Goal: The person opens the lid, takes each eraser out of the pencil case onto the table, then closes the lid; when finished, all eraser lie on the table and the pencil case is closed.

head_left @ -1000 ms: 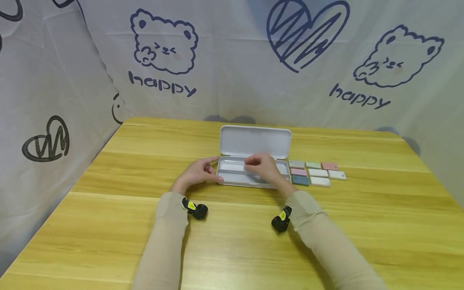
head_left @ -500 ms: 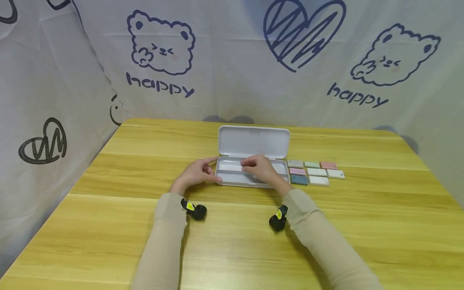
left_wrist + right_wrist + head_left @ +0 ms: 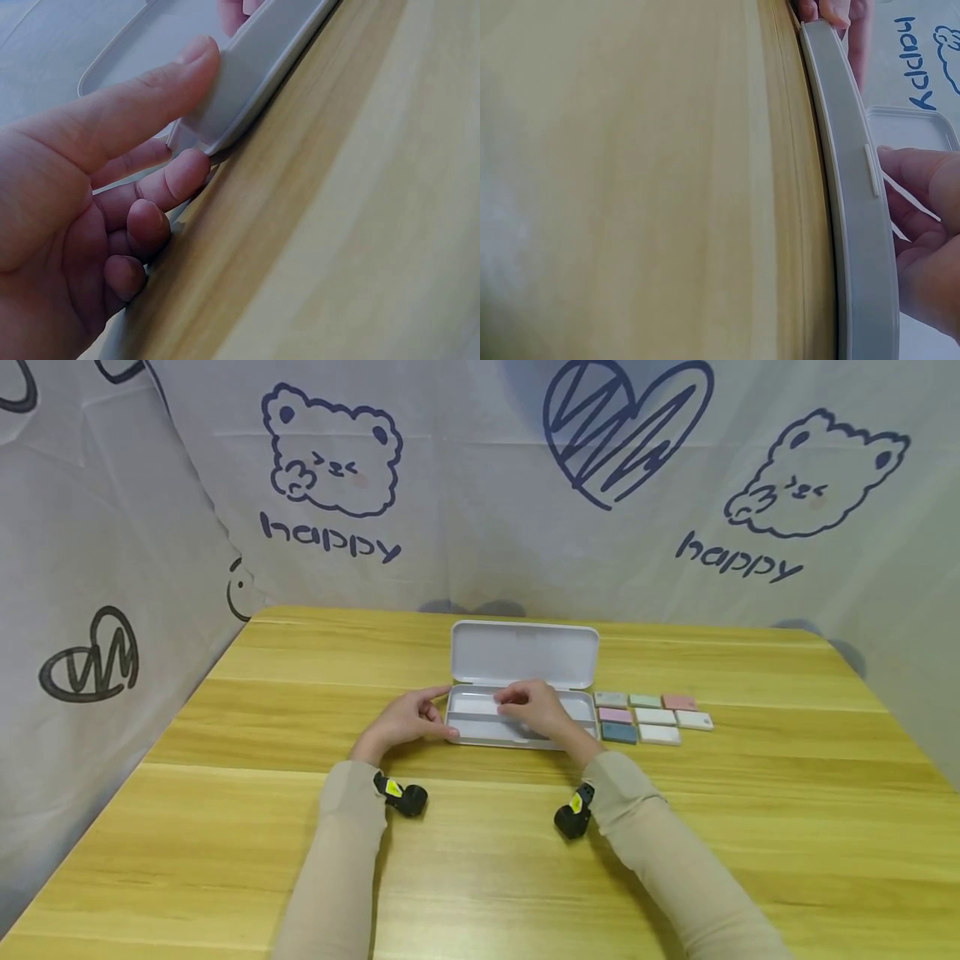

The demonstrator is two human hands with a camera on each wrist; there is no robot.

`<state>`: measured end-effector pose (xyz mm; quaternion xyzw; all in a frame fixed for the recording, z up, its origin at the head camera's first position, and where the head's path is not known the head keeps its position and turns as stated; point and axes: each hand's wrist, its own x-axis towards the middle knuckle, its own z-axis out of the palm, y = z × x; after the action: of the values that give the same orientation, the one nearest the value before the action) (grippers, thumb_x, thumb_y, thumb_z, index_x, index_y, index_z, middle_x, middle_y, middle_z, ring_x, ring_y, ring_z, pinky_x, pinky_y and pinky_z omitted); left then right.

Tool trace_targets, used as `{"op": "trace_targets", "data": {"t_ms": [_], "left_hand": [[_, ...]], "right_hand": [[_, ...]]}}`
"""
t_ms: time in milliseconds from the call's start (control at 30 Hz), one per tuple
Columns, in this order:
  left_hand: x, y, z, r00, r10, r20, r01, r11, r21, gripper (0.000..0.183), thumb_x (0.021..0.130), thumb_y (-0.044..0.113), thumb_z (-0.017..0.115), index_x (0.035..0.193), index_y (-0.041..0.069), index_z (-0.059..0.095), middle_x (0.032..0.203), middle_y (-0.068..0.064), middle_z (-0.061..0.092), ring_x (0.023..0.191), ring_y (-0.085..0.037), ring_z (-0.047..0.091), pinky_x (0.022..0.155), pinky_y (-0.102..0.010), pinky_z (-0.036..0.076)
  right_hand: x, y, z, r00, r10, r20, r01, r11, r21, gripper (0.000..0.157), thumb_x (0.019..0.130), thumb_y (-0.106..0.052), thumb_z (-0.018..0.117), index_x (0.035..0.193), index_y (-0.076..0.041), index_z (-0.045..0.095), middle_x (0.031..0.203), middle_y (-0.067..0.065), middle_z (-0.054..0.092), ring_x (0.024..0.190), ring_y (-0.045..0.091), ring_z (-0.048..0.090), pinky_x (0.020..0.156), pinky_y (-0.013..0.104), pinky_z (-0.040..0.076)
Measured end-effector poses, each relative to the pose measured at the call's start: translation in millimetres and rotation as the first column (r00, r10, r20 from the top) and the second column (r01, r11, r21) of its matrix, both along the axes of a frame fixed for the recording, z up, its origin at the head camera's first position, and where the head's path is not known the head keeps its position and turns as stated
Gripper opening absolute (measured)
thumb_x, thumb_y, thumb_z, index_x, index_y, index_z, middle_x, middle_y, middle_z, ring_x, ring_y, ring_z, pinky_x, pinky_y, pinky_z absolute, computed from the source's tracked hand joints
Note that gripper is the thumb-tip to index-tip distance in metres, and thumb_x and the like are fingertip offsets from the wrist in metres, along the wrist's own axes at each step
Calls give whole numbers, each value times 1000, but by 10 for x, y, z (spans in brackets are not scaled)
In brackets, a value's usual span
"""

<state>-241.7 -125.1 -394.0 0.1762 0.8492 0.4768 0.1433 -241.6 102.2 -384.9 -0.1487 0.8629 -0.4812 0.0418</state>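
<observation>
A white hinged case (image 3: 480,728) lies on the table with its lid (image 3: 525,653) raised at the back; a lengthwise divider splits its inside. My left hand (image 3: 405,718) grips the case's left end. In the left wrist view, the thumb (image 3: 161,90) lies over the rim and the fingers are bent at the outer corner. My right hand (image 3: 538,706) reaches over the front wall into the case, thumb and fingers bent together above the back compartment. I cannot tell whether something is between those fingertips. The right wrist view shows the right thumb (image 3: 911,169) behind the front wall.
Right beside the case, several small flat blocks lie in rows, including a blue block (image 3: 618,732), a pink block (image 3: 616,715), a red block (image 3: 679,702) and a green block (image 3: 646,701). A printed curtain (image 3: 480,485) hangs behind the wooden table (image 3: 480,860).
My right hand has shifted slightly left over the back compartment. The left hand keeps its grip on the case's left end, and the blocks lie as before.
</observation>
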Motion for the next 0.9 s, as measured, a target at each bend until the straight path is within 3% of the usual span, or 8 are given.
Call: {"op": "trace_targets", "data": {"t_ms": [133,400,500,733,900], "left_hand": [[4,-4,-4,1000,-1,2,1,1000,1,79,71,17,76,137,3,34,71,-5,56,61,-13,44,60,-26,35],[223,56,317,1000,-12,6,13,1000,-9,72,75,8,71,135,-5,33,71,-9,55,60,-12,43,60,-25,34],[200,53,289,1000,-18,7,18,1000,0,73,74,7,72,135,-6,33,71,-9,55,60,-13,44,59,-25,35],[-6,0,-2,1000,-8,12,8,1000,10,79,72,16,76,137,2,33,72,-7,56,61,-13,44,59,-26,35],[-14,-22,-35,1000,-22,-16,22,999,27,82,69,24,77,136,3,36,71,-6,57,60,-13,46,59,-26,36]], "right_hand": [[-6,-7,-12,1000,0,1,0,1000,-29,18,80,0,64,95,8,65,91,16,64,83,23,56,73,28,44],[-18,-26,-28,1000,-23,-14,22,997,-68,18,78,2,65,94,9,65,91,18,64,84,27,59,74,30,45],[-18,-44,-22,999,-41,-6,41,996,-80,17,76,4,65,93,9,65,91,18,64,83,27,60,73,28,45],[-23,-82,-37,995,-84,-48,82,996,-48,14,75,5,65,89,8,67,85,16,65,78,21,60,69,25,45],[-21,-106,-37,992,-116,-48,114,992,-48,12,76,4,65,87,6,68,82,14,66,71,16,57,63,23,44]]}}
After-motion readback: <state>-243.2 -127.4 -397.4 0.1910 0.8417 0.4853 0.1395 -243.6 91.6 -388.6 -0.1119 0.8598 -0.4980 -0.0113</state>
